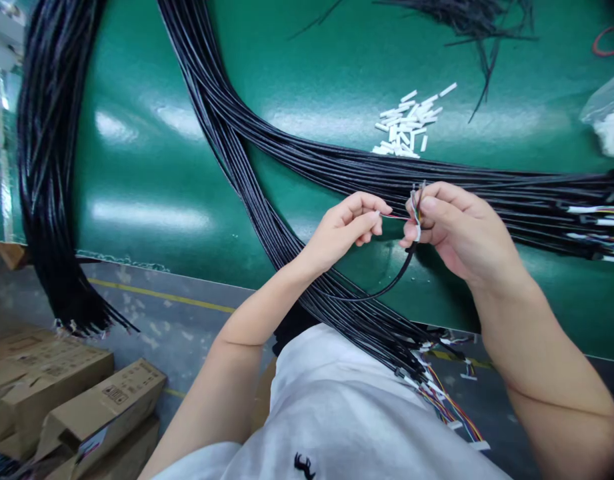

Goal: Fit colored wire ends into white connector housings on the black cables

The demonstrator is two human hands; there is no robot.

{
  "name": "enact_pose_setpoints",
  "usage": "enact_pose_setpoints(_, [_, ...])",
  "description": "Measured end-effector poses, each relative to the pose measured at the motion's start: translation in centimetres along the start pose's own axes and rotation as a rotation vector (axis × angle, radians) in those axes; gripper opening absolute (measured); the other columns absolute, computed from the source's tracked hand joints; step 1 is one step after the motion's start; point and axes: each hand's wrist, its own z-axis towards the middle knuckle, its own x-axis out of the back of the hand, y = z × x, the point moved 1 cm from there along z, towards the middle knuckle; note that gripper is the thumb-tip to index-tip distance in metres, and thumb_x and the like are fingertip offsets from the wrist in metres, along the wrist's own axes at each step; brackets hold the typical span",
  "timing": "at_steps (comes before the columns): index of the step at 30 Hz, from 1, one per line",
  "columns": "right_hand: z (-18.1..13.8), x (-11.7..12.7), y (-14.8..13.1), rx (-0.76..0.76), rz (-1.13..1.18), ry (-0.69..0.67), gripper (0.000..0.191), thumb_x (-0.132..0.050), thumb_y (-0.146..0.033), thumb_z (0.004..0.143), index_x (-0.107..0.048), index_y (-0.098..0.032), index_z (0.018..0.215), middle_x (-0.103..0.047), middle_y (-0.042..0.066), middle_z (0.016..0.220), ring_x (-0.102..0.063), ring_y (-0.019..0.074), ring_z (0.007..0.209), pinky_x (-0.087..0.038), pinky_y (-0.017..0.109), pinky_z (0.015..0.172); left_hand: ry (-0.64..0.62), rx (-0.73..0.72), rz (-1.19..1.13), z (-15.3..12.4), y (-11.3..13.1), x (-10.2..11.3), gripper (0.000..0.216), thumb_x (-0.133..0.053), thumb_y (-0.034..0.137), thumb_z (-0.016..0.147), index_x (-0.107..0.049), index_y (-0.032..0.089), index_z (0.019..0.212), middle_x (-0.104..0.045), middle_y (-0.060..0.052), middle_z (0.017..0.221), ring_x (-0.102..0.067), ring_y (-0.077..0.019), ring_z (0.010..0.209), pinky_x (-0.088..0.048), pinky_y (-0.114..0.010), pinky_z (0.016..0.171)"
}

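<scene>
Open run of bare tabletop (151, 167) left of centre, between hanging cable bundle (47, 167) and main cable bundle (247, 173). Straight ahead of left hand (347, 227) and right hand (457, 227): main bundle across, connector pile (407, 123) just beyond. Beneath both: held cable (387, 287) looped.

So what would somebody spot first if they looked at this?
The thick bundle of black cables sweeping across the green table, from the top down to the person's lap. In the middle, the left hand and the right hand pinch the coloured wire ends of a single black cable, and a little pile of white pieces lies just above them.
</scene>
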Motion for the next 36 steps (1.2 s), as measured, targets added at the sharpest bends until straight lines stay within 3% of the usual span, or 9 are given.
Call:
enact_pose_setpoints(9, [0.1, -0.3, -0.4, -0.046, 0.065, 0.008, 0.031, -0.087, -0.039, 0.078, -0.064, -0.019, 0.083, -0.061, -0.004, 0.073, -0.062, 0.0083, 0.055, -0.060, 0.022, 0.055, 0.040, 0.015, 0.007, 0.1, 0.1, -0.1, 0.027, -0.069, 0.042, 0.093, -0.066, 0.016, 0.097, -0.060, 0.004, 0.071, -0.045, -0.0015, 0.054, -0.036, -0.014, 0.050])
enact_pose_setpoints(15, [0.0, -0.2, -0.5, -0.184, -0.048, -0.152, 0.038, -0.093, -0.043, 0.068, -0.065, -0.018, 0.070, -0.058, -0.004, 0.057, -0.056, 0.0087, 0.046, -0.056, 0.023, 0.048, -0.028, -0.063, 0.077, -0.1, 0.5, -0.7, 0.035, -0.074, 0.049, 0.090, -0.065, 0.017, 0.102, -0.058, 0.004, 0.069, -0.050, -0.0039, 0.056, -0.038, -0.017, 0.050])
enact_pose_setpoints(21, [-0.1, 0.0, -0.2, -0.201, -0.158, -0.202, 0.044, -0.093, -0.053, 0.067, -0.063, -0.020, 0.065, -0.056, -0.002, 0.046, -0.054, 0.0104, 0.041, -0.050, 0.024, 0.046, -0.064, -0.167, 0.171, -0.3, 0.1, -1.0, 0.031, -0.071, 0.047, 0.093, -0.063, 0.019, 0.102, -0.063, 0.002, 0.077, -0.060, -0.0059, 0.065, -0.042, -0.016, 0.050])
enact_pose_setpoints(26, [-0.1, 0.0, -0.1, -0.214, -0.139, -0.207, 0.040, -0.088, -0.048, 0.075, -0.061, -0.020, 0.068, -0.052, -0.004, 0.048, -0.050, 0.0091, 0.042, -0.049, 0.024, 0.046, -0.076, -0.126, 0.155, -0.2, 0.2, -1.0, 0.038, -0.075, 0.053, 0.089, -0.059, 0.018, 0.093, -0.060, 0.004, 0.074, -0.056, -0.0042, 0.059, -0.038, -0.016, 0.046])
enact_pose_setpoints(30, [-0.2, 0.0, -0.1, -0.079, -0.061, -0.172, 0.029, -0.079, -0.046, 0.083, -0.068, -0.019, 0.089, -0.055, -0.004, 0.065, -0.052, 0.0091, 0.049, -0.049, 0.025, 0.047, -0.043, -0.032, 0.076, -0.1, 0.4, -0.9, 0.043, -0.074, 0.057, 0.088, -0.052, 0.019, 0.088, -0.058, 0.007, 0.066, -0.048, -0.0020, 0.048, -0.035, -0.016, 0.045])
enact_pose_setpoints(32, [-0.2, 0.0, 0.1, 0.027, -0.170, -0.143, 0.026, -0.080, -0.038, 0.081, -0.069, -0.019, 0.095, -0.057, -0.004, 0.071, -0.054, 0.0092, 0.052, -0.048, 0.025, 0.050, -0.030, 0.001, 0.043, -0.1, 0.4, -0.8, 0.045, -0.075, 0.057, 0.087, -0.051, 0.019, 0.088, -0.059, 0.007, 0.066, -0.047, -0.0015, 0.046, -0.034, -0.016, 0.044])
enact_pose_setpoints(36, [-0.7, -0.4, 0.5, 0.188, -0.521, 0.021, 0.006, -0.072, -0.021, 0.085, -0.066, -0.020, 0.085, -0.055, -0.005, 0.066, -0.050, 0.0075, 0.048, -0.038, 0.024, 0.047, -0.062, 0.044, -0.008, 0.0, 0.2, -0.8, 0.044, -0.079, 0.053, 0.085, -0.052, 0.018, 0.088, -0.060, 0.007, 0.066, -0.048, -0.0010, 0.047, -0.034, -0.014, 0.044])
